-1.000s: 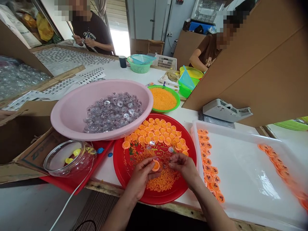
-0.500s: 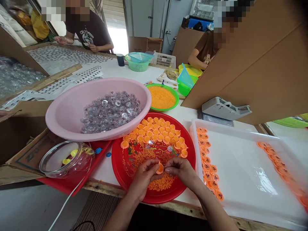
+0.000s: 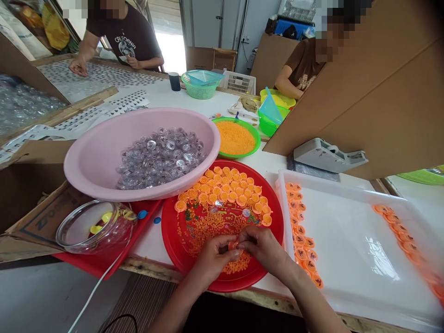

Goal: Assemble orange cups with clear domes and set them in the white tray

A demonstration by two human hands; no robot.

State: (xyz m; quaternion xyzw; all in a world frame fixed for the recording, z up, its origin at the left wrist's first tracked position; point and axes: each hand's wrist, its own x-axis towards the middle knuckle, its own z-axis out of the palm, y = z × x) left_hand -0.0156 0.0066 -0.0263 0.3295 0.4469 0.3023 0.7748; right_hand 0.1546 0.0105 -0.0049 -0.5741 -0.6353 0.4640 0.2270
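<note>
My left hand (image 3: 211,259) and my right hand (image 3: 262,247) meet over the near part of a round red plate (image 3: 176,240). Both pinch one small orange cap (image 3: 233,244) between their fingertips. Loose orange beads (image 3: 208,226) lie scattered on the plate under my hands, and several filled orange caps (image 3: 225,187) sit in rows at its far side. Two clear domes (image 3: 219,203) rest among them.
A pink basin (image 3: 93,157) of clear domes stands left of the plate, a glass jar (image 3: 93,229) in front of it. A green bowl (image 3: 255,138) holds orange beads. A white tray (image 3: 350,236) on the right carries rows of finished orange pieces. Two other people work at the far side.
My hands have come together: the left held the orange cap alone, now both pinch it, closer to me. The person at far left has reached an arm out over the sheet.
</note>
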